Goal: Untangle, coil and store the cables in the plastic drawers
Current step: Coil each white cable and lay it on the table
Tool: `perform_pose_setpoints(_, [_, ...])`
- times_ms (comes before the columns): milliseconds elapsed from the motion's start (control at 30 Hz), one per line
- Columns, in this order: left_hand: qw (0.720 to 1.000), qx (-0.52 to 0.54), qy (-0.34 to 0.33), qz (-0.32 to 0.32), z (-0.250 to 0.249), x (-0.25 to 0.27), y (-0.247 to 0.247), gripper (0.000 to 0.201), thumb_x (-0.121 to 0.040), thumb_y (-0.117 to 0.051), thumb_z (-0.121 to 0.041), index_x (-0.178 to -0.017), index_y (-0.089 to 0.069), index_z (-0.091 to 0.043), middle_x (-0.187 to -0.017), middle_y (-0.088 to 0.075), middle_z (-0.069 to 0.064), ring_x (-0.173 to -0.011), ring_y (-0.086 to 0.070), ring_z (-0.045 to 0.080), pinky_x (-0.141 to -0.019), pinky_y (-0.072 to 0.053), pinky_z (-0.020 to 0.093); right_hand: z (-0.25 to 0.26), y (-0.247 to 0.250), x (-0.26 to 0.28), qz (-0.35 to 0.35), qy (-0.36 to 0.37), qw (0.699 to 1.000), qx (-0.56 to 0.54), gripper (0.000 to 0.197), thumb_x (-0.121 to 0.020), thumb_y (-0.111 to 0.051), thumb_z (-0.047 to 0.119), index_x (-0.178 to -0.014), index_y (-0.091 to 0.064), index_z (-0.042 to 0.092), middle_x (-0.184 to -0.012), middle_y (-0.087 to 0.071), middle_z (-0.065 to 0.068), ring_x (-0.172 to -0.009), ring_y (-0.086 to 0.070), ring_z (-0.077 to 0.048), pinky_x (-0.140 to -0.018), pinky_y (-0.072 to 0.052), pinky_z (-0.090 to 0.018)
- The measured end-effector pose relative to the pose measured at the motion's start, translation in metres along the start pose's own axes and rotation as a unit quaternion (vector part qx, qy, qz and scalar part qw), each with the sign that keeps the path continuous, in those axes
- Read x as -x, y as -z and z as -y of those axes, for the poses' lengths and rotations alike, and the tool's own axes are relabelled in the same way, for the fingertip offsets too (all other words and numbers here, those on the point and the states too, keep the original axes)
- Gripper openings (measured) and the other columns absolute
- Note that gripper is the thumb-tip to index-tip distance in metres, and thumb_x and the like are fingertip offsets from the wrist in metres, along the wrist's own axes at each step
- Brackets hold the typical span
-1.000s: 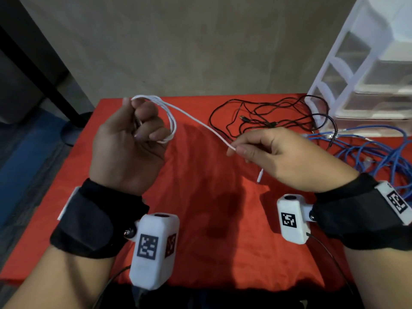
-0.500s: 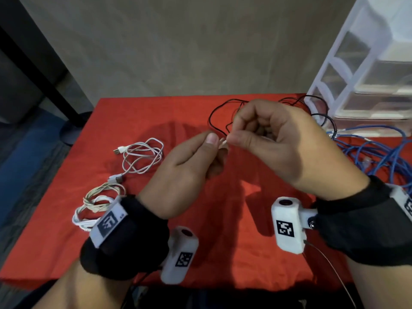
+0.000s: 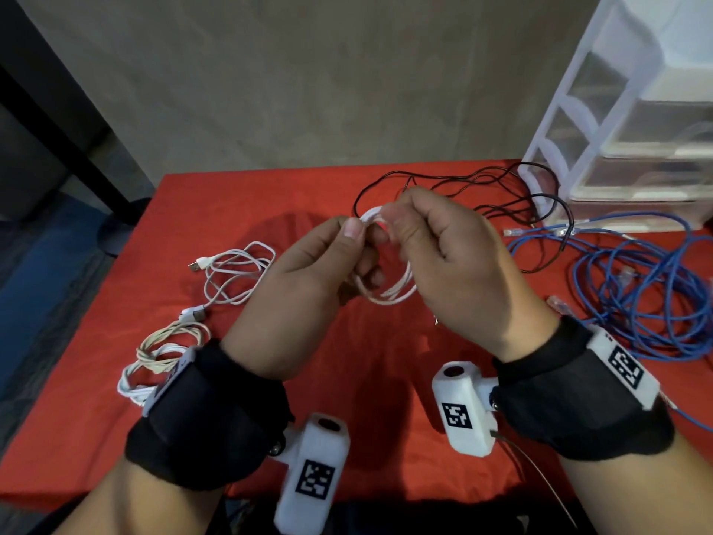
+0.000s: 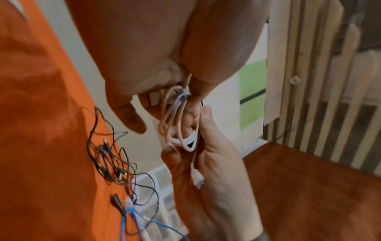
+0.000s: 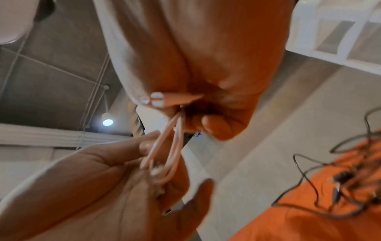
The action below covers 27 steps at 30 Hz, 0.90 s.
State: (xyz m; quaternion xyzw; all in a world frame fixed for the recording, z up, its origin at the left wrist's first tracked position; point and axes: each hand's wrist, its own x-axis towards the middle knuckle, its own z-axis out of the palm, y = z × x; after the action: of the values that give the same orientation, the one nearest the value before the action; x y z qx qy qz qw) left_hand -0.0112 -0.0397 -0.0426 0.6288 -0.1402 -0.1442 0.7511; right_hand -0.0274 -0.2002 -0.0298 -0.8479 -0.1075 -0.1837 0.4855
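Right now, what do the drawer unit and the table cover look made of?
Drawer unit: looks like plastic, with an opaque white frame and clear, glossy drawer fronts that you can see through. Table cover: looks like fabric, matte red, with soft wrinkles and no shine; which cloth I cannot tell.

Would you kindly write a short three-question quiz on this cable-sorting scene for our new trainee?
1. True or false: both the left hand and the right hand hold the white cable coil above the red tablecloth.
2. Which cable lies nearest the plastic drawers? A) the black cable tangle B) the cream cable bundle C) the loose white USB cable
3. Fill in: the pile of cable at the right edge of the table is coloured ____.

Key: 1 true; 2 A; 3 blue.
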Motion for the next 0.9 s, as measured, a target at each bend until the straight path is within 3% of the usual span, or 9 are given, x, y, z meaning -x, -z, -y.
perform_pose_setpoints(67, [0.999,0.03,0.04,0.013,0.002,0.003,-0.001,0.033,-0.097,-0.051,-0.035,-0.106,-0.069,-0.009,-0.082,-0.058,0.003,-0.084,-0.056,0.019,-0.09,-0.048,0.046,-0.003,0.001,-0.003,-0.032,-0.015,0.999,-0.024,0.03,-0.107,-0.049,0.024,-0.078,-0.054,0.022,-0.064,-0.051,0.014,-0.06,-0.048,-0.002,-0.06,-0.036,-0.018])
perform_pose_setpoints(200, [0.999,0.018,0.041,0.022,0.0,0.007,-0.005,0.03,-0.097,-0.049,-0.039,-0.098,-0.068,-0.016,-0.085,-0.054,0.001,-0.087,-0.053,0.014,-0.09,-0.049,0.039,-0.008,0.0,-0.004,-0.035,-0.057,0.996,-0.063,0.031,-0.108,-0.049,0.024,-0.078,-0.055,0.015,-0.067,-0.051,0.006,-0.06,-0.043,-0.001,-0.058,-0.037,-0.018])
perform_pose_setpoints(333, [0.993,-0.105,-0.052,-0.002,-0.003,0.008,-0.008,0.037,-0.104,-0.04,-0.034,-0.094,-0.053,-0.001,-0.084,-0.044,0.013,-0.081,-0.041,0.027,-0.087,-0.045,0.06,-0.011,-0.003,-0.004,-0.033,-0.062,0.994,-0.087,0.029,-0.106,-0.052,0.025,-0.08,-0.06,0.016,-0.063,-0.051,0.015,-0.058,-0.043,0.0,-0.058,-0.036,-0.017])
perform_pose_setpoints(400, [0.985,-0.149,-0.076,-0.041,-0.002,0.006,-0.003,0.039,-0.105,-0.039,-0.035,-0.092,-0.051,0.0,-0.082,-0.045,0.016,-0.078,-0.042,0.029,-0.084,-0.043,0.062,-0.013,-0.002,-0.004,-0.007,-0.062,0.994,-0.092,0.026,-0.106,-0.054,0.025,-0.085,-0.065,0.015,-0.061,-0.051,0.016,-0.057,-0.044,0.001,-0.057,-0.035,-0.013])
perform_pose_setpoints(533, [0.976,-0.159,-0.081,-0.126,-0.003,-0.001,0.013,0.041,-0.104,-0.038,-0.045,-0.089,-0.053,-0.01,-0.082,-0.051,0.004,-0.079,-0.047,0.022,-0.087,-0.049,0.066,-0.021,0.013,-0.003,0.124,-0.107,0.976,-0.141,0.014,-0.102,-0.059,0.017,-0.102,-0.069,0.008,-0.068,-0.062,0.009,-0.058,-0.047,-0.002,-0.053,-0.037,-0.013])
perform_pose_setpoints(633, [0.973,-0.164,-0.087,-0.138,-0.002,-0.004,0.021,0.039,-0.109,-0.036,-0.041,-0.087,-0.053,-0.012,-0.078,-0.049,0.002,-0.071,-0.046,0.025,-0.076,-0.056,0.053,-0.024,0.023,0.001,0.174,-0.156,0.947,-0.222,0.019,-0.094,-0.07,0.023,-0.103,-0.072,0.006,-0.077,-0.068,-0.004,-0.064,-0.046,-0.019,-0.048,-0.034,-0.025])
perform_pose_setpoints(733, [0.972,-0.175,-0.091,-0.126,-0.001,-0.002,0.019,0.04,-0.106,-0.038,-0.046,-0.085,-0.053,-0.015,-0.076,-0.05,0.001,-0.073,-0.047,0.026,-0.082,-0.053,0.063,-0.022,0.019,0.003,0.182,-0.186,0.933,-0.25,0.033,-0.085,-0.072,0.028,-0.102,-0.071,0.0,-0.076,-0.067,-0.006,-0.06,-0.047,-0.014,-0.046,-0.035,-0.023])
perform_pose_setpoints(833, [0.963,-0.214,-0.095,-0.135,0.001,-0.003,0.014,0.04,-0.11,-0.034,-0.035,-0.087,-0.05,-0.007,-0.076,-0.049,0.002,-0.071,-0.045,0.015,-0.073,-0.047,0.04,-0.018,0.013,0.006,0.18,-0.191,0.925,-0.274,0.035,-0.086,-0.073,0.032,-0.098,-0.071,0.0,-0.075,-0.068,-0.007,-0.057,-0.048,-0.013,-0.043,-0.034,-0.021])
perform_pose_setpoints(900, [0.945,-0.272,-0.118,-0.135,0.003,-0.003,0.013,0.038,-0.111,-0.032,-0.028,-0.085,-0.05,-0.008,-0.074,-0.049,-0.001,-0.066,-0.044,0.007,-0.066,-0.041,0.025,-0.013,0.01,0.008,0.182,-0.189,0.921,-0.289,0.037,-0.089,-0.067,0.039,-0.097,-0.074,0.004,-0.077,-0.069,-0.008,-0.057,-0.05,-0.014,-0.042,-0.034,-0.022])
